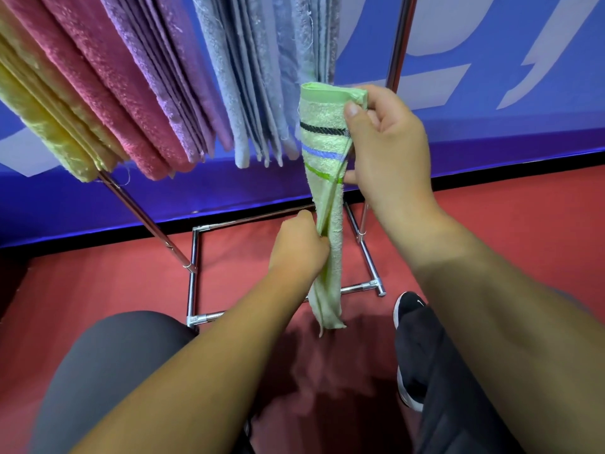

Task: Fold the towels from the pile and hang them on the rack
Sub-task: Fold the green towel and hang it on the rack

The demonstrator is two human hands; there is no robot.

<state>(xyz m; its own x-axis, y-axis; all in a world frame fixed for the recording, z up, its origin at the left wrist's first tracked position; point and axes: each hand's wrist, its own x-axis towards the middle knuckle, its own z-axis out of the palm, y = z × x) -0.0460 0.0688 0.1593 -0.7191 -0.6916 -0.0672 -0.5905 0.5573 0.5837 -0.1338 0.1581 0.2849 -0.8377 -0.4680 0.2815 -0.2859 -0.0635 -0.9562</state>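
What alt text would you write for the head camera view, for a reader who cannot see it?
Two bare hands hold a narrow folded green towel upright: the right hand pinches its top, the left hand grips it lower down. Behind it, yellow, pink, purple and grey towels hang on a metal rack.

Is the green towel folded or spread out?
Folded: the towel is a narrow layered strip, right hand pinching its top, left hand gripping lower.

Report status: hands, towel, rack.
Right hand pinches the green towel at its top; left hand grips it lower down. Towel folded narrow, not yet on the rack. Hung towels crowd the rack to its left.
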